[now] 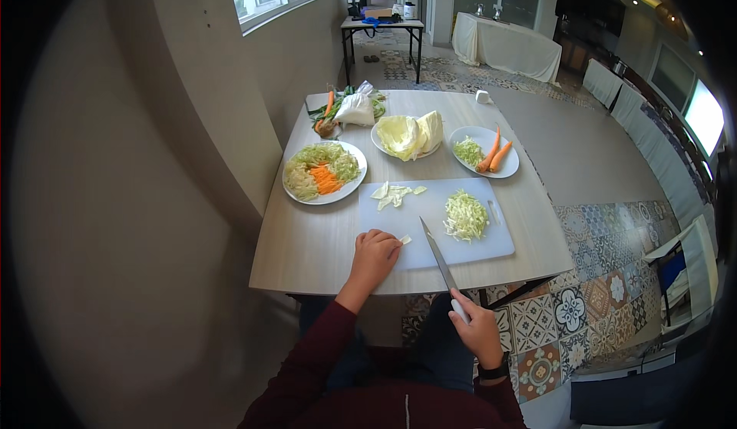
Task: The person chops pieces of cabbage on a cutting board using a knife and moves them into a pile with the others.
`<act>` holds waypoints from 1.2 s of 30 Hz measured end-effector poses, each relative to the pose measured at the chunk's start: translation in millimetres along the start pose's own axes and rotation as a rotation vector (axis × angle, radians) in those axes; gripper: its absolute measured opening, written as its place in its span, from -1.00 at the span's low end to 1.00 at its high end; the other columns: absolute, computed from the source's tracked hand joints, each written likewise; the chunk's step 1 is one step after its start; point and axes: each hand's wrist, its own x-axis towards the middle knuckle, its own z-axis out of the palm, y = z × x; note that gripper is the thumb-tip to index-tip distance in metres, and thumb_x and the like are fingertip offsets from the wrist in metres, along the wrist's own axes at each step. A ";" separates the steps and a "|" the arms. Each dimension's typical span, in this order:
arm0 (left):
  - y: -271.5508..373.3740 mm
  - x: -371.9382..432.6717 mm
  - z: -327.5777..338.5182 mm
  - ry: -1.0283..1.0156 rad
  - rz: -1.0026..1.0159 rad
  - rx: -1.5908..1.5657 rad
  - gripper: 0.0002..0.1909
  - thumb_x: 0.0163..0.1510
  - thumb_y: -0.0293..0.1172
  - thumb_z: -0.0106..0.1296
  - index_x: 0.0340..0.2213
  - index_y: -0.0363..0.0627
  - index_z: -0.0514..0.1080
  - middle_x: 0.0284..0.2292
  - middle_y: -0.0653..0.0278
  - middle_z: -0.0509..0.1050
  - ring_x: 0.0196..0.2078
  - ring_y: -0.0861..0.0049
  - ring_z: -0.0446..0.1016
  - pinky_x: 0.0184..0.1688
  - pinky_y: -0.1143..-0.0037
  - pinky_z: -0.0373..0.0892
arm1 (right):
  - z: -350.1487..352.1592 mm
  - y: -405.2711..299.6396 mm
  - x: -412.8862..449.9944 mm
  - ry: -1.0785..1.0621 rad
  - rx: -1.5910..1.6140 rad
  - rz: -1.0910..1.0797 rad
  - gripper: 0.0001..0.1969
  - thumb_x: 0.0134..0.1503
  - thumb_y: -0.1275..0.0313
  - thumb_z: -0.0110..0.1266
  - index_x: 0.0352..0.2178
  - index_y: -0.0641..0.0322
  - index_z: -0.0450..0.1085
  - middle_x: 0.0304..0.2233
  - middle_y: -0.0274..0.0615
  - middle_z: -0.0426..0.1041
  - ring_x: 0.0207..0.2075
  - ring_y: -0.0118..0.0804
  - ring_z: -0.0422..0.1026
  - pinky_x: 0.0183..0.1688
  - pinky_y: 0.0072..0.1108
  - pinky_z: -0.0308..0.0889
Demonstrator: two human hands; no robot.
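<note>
My left hand (377,254) rests on the near left part of a white plastic cutting board (426,250), its fingers curled on a small cabbage piece (406,239). In my right hand (477,329) is the white handle of a kitchen knife (440,256); its blade points away over the board, tip near the middle. Shredded cabbage (466,216) lies heaped at the board's right. Flat cabbage leaf pieces (392,195) lie near its far left edge.
Behind the board stand a plate (329,199) of shredded vegetables, a plate of cabbage leaves (403,135) and a plate (510,167) with two carrots (501,157) and shreds. A white plastic bag (355,109) sits by greens at the far left. A wall borders the table's left.
</note>
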 end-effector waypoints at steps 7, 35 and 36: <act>19.0 31.0 10.1 -0.093 -0.021 0.055 -0.94 -0.01 -0.39 0.22 -0.42 -0.02 0.59 -0.34 0.38 0.56 -0.16 0.39 0.45 -0.05 0.34 0.26 | -1.1 6.2 -2.2 0.013 -0.008 0.000 -0.52 0.08 0.38 0.17 0.08 0.03 0.42 -0.31 0.15 0.55 -0.28 0.15 0.52 -0.22 -0.30 0.43; 50.1 81.8 49.6 -0.024 0.247 -0.027 -0.87 0.03 -0.38 0.17 -0.31 0.03 0.57 -0.31 0.38 0.55 -0.16 0.37 0.46 -0.01 0.32 0.23 | -0.6 8.2 -14.2 0.010 -0.024 0.000 -0.51 0.07 0.40 0.19 0.08 0.06 0.42 -0.31 0.17 0.54 -0.29 0.16 0.53 -0.23 -0.30 0.43; 47.9 76.3 37.6 0.087 0.178 -0.103 -0.84 0.03 -0.38 0.18 -0.29 0.01 0.57 -0.31 0.35 0.55 -0.19 0.35 0.46 -0.03 0.32 0.23 | -1.2 7.1 -14.9 0.011 0.024 -0.003 -0.52 0.09 0.40 0.17 0.09 0.09 0.41 -0.29 0.18 0.54 -0.27 0.16 0.54 -0.22 -0.33 0.44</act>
